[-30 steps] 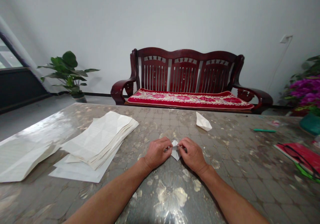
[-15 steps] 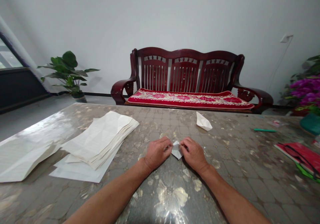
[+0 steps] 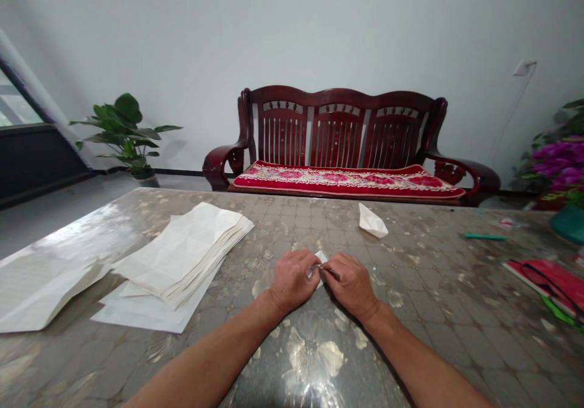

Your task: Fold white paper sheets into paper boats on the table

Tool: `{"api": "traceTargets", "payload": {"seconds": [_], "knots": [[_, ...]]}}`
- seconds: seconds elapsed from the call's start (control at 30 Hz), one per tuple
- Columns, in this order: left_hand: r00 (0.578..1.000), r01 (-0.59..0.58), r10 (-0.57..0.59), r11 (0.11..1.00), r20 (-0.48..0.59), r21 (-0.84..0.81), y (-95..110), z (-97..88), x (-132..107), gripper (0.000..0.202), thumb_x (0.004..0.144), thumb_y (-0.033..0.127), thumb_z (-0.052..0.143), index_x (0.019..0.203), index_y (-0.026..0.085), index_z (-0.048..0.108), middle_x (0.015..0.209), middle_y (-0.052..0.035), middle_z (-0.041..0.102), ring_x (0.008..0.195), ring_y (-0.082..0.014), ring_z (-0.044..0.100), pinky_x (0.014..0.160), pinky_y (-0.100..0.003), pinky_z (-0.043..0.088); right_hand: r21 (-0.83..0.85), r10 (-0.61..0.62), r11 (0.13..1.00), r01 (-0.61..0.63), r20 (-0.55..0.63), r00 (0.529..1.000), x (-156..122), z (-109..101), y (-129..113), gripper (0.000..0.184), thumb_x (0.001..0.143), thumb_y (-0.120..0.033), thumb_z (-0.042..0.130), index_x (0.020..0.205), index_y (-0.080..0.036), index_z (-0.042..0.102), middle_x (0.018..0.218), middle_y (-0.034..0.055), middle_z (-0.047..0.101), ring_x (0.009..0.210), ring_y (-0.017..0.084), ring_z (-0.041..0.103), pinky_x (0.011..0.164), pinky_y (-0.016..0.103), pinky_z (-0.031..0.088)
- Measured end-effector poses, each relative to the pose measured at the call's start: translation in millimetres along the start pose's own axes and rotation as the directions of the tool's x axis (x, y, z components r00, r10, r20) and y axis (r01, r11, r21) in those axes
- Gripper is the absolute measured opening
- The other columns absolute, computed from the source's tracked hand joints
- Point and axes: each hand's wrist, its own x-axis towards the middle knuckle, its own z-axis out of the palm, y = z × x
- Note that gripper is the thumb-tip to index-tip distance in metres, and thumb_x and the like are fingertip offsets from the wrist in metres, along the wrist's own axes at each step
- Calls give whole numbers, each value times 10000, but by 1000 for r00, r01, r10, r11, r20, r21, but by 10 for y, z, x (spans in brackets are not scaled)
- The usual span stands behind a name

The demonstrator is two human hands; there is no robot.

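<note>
A small piece of folded white paper (image 3: 321,256) is pinched between my two hands just above the table; most of it is covered by the fingers, with its pointed top showing. My left hand (image 3: 295,279) is closed on its left side. From the right, my right hand (image 3: 353,286) grips the same paper, thumb and fingertips meeting those of the left. Farther back on the table, a folded white paper boat (image 3: 373,221) lies beyond my right hand, touched by neither hand.
A stack of creased white sheets (image 3: 182,250) lies left on the patterned table (image 3: 433,311), beside another folded sheet (image 3: 41,292). To the right are a green pen (image 3: 485,236) and a red notebook (image 3: 547,283). A wooden bench (image 3: 340,128) stands behind the table.
Both hands have drawn closer together, fingertips now meeting over the folded paper. Less of the paper shows than before. The paper boat and the sheets stay where they were.
</note>
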Motion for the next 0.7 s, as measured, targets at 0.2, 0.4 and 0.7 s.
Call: {"api": "traceTargets", "payload": {"seconds": [0.2,0.4,0.7], "knots": [[1000,5,-5,1000,-27,16,-9,-4,5,140,793,145,602,847,239,690,825,-20,720,832,-194,659,793,-309,468,-29,17,999,-18,-14,1000,23,-4,-42,243,947,-309,560,742,-214,648,720,24,610,717,161,533,689,286,345],[1000,-29,29,997,-3,-67,-89,-18,4,167,854,165,581,908,258,709,878,-12,741,877,-181,667,844,-302,482,24,69,997,-69,-5,998,10,3,0,223,943,-323,579,764,-221,667,742,22,630,734,164,560,696,281,372],[996,85,-89,979,-13,-184,-162,-73,40,130,921,251,569,886,233,692,871,-18,720,862,-179,645,831,-293,466,200,196,965,-169,-124,973,27,-10,47,134,905,-262,585,839,-247,701,831,27,685,842,190,605,786,300,440]]}}
